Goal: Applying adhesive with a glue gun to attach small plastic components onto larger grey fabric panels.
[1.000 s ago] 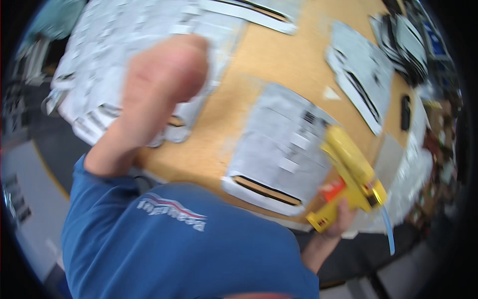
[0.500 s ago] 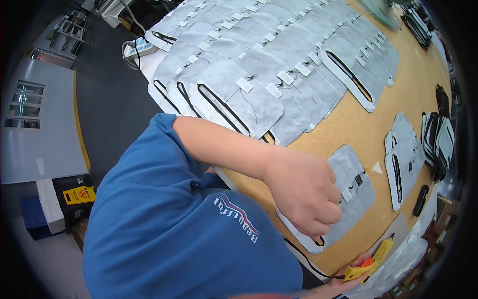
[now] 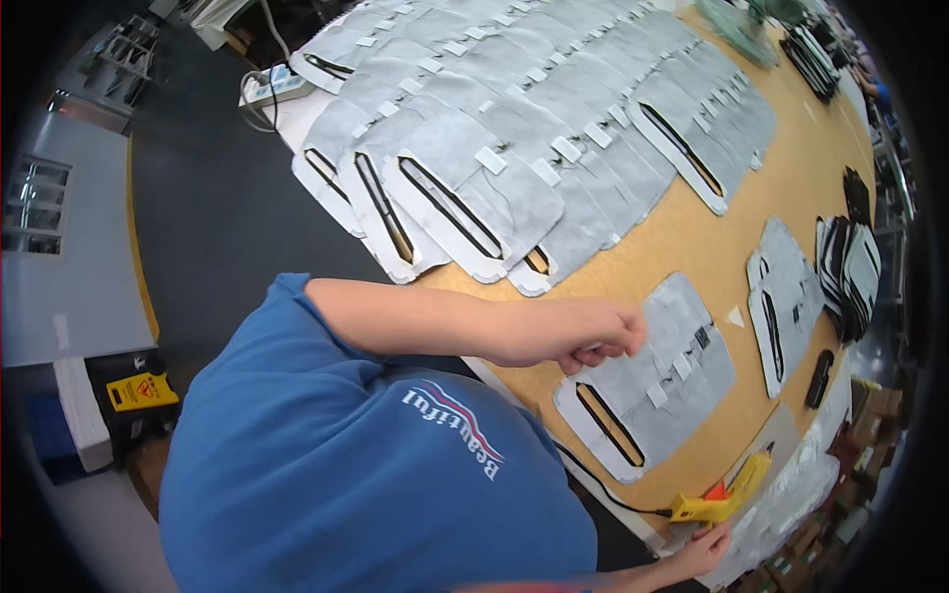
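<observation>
Head view, left hand (image 3: 583,336) fingers curled on grey pad (image 3: 647,385) lying diagonally, right hand (image 3: 704,550) touching yellow glue gun (image 3: 722,499).

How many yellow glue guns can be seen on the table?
1. The single yellow glue gun lies at the near edge of the wooden table, by the right hand, below the grey fabric panel under the left hand. Others may be hidden.
</observation>
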Motion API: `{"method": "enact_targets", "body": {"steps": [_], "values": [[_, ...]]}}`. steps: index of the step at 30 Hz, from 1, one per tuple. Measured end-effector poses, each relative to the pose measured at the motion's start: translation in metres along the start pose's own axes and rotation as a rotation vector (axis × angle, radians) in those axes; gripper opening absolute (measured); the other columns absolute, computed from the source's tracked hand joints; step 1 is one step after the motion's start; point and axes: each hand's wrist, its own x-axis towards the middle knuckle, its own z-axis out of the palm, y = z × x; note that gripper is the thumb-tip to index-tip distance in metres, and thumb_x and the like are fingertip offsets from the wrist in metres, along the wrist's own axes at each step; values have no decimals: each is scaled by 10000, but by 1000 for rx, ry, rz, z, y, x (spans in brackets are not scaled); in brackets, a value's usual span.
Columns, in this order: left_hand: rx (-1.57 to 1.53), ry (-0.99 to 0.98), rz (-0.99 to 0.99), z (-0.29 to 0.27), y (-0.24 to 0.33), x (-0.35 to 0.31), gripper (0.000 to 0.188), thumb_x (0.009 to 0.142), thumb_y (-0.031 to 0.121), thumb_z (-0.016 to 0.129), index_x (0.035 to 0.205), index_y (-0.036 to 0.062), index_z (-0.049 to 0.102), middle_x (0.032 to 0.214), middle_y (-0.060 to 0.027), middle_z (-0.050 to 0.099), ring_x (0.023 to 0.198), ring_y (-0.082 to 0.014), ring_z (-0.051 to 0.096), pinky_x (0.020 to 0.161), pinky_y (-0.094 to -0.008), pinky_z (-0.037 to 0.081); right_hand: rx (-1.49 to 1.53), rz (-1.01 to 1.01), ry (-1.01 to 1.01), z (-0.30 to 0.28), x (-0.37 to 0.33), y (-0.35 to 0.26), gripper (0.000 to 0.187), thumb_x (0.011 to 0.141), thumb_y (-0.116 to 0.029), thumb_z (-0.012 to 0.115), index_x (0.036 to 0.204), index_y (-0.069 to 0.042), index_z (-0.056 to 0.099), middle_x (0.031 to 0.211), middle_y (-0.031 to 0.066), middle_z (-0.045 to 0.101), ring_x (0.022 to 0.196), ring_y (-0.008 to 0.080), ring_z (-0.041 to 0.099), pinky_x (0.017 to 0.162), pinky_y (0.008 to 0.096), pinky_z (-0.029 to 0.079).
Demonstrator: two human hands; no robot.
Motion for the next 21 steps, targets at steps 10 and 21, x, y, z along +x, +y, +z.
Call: {"method": "enact_targets", "body": {"steps": [10, 21], "values": [[-455, -2, -128, 27, -25, 3, 479, 858, -67, 420, 1320, 51, 463, 1205, -43, 515, 1196, -161, 542, 999, -301, 460, 628, -463, -467, 60, -107, -145, 164, 816, 49, 720, 938, 0, 622, 811, 47, 638, 668, 88, 577, 649, 236, 485], [-54, 51, -179, 59, -12, 16, 540, 895, -61, 439, 1417, 76, 415, 1405, -61, 468, 1291, -147, 506, 828, -185, 494, 536, -715, -541, 69, -120, -173, 256, 768, -44, 803, 955, -40, 628, 854, 51, 617, 671, 135, 590, 570, 255, 502]]}}
